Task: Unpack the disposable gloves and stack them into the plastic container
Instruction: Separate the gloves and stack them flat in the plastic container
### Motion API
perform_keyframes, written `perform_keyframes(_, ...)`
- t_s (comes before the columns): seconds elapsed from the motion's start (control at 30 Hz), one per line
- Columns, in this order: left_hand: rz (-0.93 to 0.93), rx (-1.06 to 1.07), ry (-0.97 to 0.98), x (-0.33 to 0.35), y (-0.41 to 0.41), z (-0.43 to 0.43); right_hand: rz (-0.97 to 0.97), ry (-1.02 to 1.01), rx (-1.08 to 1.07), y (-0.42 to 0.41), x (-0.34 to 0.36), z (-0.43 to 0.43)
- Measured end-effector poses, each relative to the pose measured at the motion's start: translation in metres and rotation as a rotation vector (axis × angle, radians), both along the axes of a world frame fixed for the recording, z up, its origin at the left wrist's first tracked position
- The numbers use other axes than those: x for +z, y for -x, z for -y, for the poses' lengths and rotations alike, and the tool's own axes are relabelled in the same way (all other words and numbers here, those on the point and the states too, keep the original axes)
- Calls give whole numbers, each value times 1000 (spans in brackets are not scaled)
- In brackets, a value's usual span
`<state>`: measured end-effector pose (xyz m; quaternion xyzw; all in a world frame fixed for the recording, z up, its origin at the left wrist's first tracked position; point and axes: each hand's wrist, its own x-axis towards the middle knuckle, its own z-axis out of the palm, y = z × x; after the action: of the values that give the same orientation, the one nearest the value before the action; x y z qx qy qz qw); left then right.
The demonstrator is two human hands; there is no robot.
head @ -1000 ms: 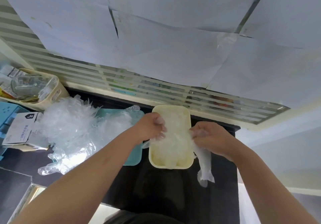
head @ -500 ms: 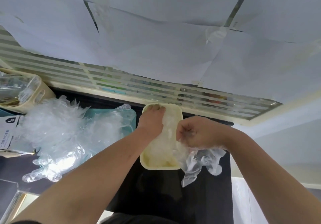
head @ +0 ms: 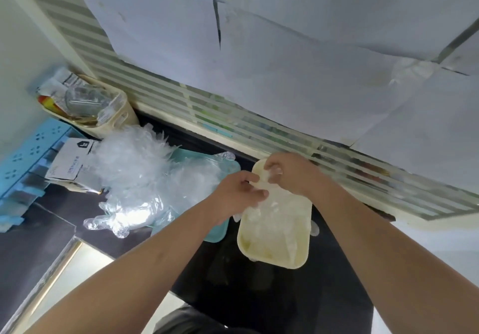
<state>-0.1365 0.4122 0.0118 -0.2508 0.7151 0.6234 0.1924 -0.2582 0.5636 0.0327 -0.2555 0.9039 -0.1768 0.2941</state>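
Lying in the cream plastic container, right of the table's middle, is a stack of clear gloves, and both hands are busy at its far end. The left hand pinches the top glove between thumb and curled fingers. The right hand, fingers curled as well, grips the same glove just beyond, over the container's far rim. A bit of film spills over the right wall.

Just beside the container on the left lies a flat teal tray, partly hidden by the left forearm. A loose pile of gloves is heaped across it and spreads further left. Behind that pile sit a white cardboard box and a cream basket full of clutter. A blue perforated rack stands at the far left.

The table is dark and glossy. Striped glass runs along its back, with big white paper sheets stuck over it.
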Motion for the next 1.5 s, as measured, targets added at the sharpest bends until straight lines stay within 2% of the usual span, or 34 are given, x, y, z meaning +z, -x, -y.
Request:
perform_keyframes(0.07, -5, 15, 108, -12, -3, -2, -159, -62, -18, -6, -8, -4)
perform_keyframes(0.13, -27, 46, 200, -20, -3, -7, -360, 49, -65, -20, -7, -12)
perform_keyframes(0.2, -62, 64, 267, -23, 0, -13, -439, 162, -160, -38, 0, -21)
perform_keyframes(0.27, -86, 69, 278, -24, 4, -19, -297, 92, -156, -61, 3, -27)
perform_keyframes(0.33, -111, 78, 290, -24, 8, -22, -24, -113, -79, -78, -6, -26)
perform_keyframes(0.4, -165, 64, 396, -23, 8, -21, 183, -250, -46, -87, -24, -21)
perform_keyframes(0.43, -195, 55, 458, -21, 7, -17, 223, -276, -47, -89, -36, -18)
perform_keyframes(0.53, -234, 56, 544, -18, -5, -1, 254, -324, -91, -87, -64, -9)
perform_keyframes(0.67, -190, 29, 649, -32, -34, 37, 275, -364, -147, -82, -76, -1)
perform_keyframes(0.73, -169, -90, 795, -44, -49, 59, 260, -372, -156, -81, -65, 6)
perform_keyframes(0.83, -34, -366, 998, -63, -64, 86, 105, -341, -185, -82, -34, 19)
perform_keyframes(0.97, 159, -598, 1004, -88, -67, 109, -179, -287, -216, -98, 7, 41)
perform_keyframes(1.03, 187, -650, 985, -97, -67, 118, -262, -109, -240, -110, 15, 57)
perform_keyframes(1.1, 163, -672, 947, -101, -66, 127, -240, 93, -278, -123, 10, 75)
perform_keyframes(1.23, -52, -527, 837, -92, -66, 137, 16, 175, -278, -143, -15, 98)
perform_keyframes(1.3, -217, -430, 819, -79, -64, 144, 51, 143, -261, -146, -25, 104)
perform_keyframes(1.4, -481, -346, 816, -56, -58, 158, -109, 88, -175, -141, -27, 115)
perform_keyframes(1.5, -519, -405, 663, -25, -53, 166, -301, 112, -72, -127, -15, 133)
